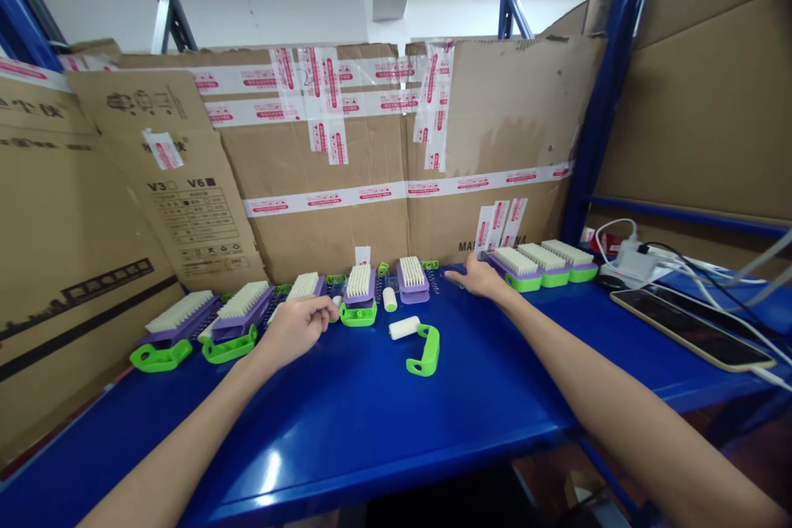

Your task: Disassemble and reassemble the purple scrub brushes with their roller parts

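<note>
While cardboard reads "V6", left hand is curled, right hand half-curled; grips unclear.

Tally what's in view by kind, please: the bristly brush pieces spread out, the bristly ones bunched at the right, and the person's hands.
Spread-out brush pieces: 5
Bunched brush pieces: 3
Hands, left hand and right hand: 2
Total: 10
</note>
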The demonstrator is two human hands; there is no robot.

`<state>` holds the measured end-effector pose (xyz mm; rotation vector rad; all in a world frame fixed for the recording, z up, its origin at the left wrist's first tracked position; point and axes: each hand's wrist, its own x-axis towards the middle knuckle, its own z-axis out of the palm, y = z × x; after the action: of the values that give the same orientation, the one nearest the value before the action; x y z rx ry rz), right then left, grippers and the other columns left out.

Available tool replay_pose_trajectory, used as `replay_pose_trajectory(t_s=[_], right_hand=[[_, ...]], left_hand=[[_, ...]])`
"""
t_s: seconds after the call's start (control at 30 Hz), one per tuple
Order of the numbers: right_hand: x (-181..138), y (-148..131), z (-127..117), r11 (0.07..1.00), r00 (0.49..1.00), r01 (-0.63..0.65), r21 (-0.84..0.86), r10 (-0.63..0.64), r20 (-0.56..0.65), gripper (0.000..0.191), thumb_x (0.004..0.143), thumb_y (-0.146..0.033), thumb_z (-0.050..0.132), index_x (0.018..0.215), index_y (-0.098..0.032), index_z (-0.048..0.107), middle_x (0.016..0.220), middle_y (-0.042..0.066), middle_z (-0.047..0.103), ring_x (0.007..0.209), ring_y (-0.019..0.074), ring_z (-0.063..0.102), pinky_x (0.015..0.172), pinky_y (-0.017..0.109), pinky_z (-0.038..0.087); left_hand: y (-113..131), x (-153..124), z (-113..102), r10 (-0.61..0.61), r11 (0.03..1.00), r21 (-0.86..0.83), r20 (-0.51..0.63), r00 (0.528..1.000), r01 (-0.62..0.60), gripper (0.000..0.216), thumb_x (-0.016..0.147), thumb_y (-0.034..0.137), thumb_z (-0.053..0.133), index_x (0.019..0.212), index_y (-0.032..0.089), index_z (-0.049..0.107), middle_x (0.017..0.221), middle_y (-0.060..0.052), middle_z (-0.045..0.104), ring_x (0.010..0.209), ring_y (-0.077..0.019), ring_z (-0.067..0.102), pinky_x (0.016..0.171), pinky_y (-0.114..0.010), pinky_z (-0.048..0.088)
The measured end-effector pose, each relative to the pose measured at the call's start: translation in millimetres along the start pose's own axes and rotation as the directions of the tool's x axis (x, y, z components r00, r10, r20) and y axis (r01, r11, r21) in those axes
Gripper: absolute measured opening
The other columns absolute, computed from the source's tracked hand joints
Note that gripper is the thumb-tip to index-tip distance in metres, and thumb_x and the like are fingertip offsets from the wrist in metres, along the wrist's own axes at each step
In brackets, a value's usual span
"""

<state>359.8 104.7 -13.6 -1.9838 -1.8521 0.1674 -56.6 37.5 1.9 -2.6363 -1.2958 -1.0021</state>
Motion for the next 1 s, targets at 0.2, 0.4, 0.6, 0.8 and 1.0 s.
replay_pose_trajectory(t_s=[0.2, 0.4, 0.6, 0.8, 1.0], right_hand=[[2, -4, 2, 0.993, 0.995, 0.091, 0.069, -0.093, 0.033, 0.04, 0.097, -0.037, 0.074, 0.126, -0.017, 0.055, 0.112, 0.015, 0.08, 0.101, 0.0263, 0.078, 0.08, 0.03, 0.054], [6, -3, 13, 0.988, 0.989, 0.149, 0.044, -0.149, 0.006, 0.03, 0.101, -0.043, 0.071, 0.118, -0.023, 0.057, 0.105, 0.008, 0.08, 0.095, 0.0241, 0.077, 0.075, 0.028, 0.049], [7, -4, 17, 0.983, 0.983, 0.18, -0.03, -0.181, -0.028, 0.02, 0.106, -0.038, 0.065, 0.114, -0.019, 0.062, 0.115, 0.013, 0.078, 0.106, 0.0256, 0.074, 0.082, 0.03, 0.047], [1, -8, 17, 0.964, 0.967, 0.253, -0.085, -0.255, -0.019, 0.016, 0.107, -0.03, 0.062, 0.113, -0.017, 0.067, 0.123, 0.015, 0.075, 0.114, 0.0265, 0.071, 0.094, 0.033, 0.047], [1, -7, 14, 0.955, 0.959, 0.28, -0.096, -0.282, -0.009, 0.021, 0.108, -0.03, 0.06, 0.121, -0.016, 0.067, 0.126, 0.016, 0.075, 0.117, 0.0271, 0.07, 0.097, 0.033, 0.047]], left_hand=[[1, 1, -1, -0.01, 1.0, 0.006, -0.002, 1.0, 0.01, 0.036, 0.073, 0.005, 0.047, 0.081, 0.025, 0.076, 0.065, 0.004, 0.072, 0.061, -0.0152, 0.067, 0.064, -0.024, 0.05], [1, 1, -1, -0.011, 1.0, 0.008, 0.001, 1.0, 0.011, 0.036, 0.074, 0.005, 0.047, 0.081, 0.025, 0.076, 0.066, 0.004, 0.073, 0.062, -0.0154, 0.067, 0.064, -0.024, 0.049], [1, 1, -1, -0.011, 1.0, 0.008, 0.009, 1.0, 0.011, 0.038, 0.073, 0.003, 0.047, 0.082, 0.025, 0.076, 0.066, 0.005, 0.072, 0.062, -0.015, 0.068, 0.065, -0.024, 0.049], [0, 1, 0, -0.012, 1.0, 0.009, 0.023, 1.0, 0.012, 0.039, 0.074, 0.001, 0.046, 0.082, 0.025, 0.076, 0.066, 0.005, 0.072, 0.064, -0.015, 0.069, 0.067, -0.024, 0.049], [1, 1, -1, -0.017, 1.0, 0.01, 0.031, 0.999, 0.016, 0.038, 0.074, 0.001, 0.047, 0.081, 0.025, 0.076, 0.065, 0.005, 0.072, 0.063, -0.015, 0.068, 0.066, -0.025, 0.048]])
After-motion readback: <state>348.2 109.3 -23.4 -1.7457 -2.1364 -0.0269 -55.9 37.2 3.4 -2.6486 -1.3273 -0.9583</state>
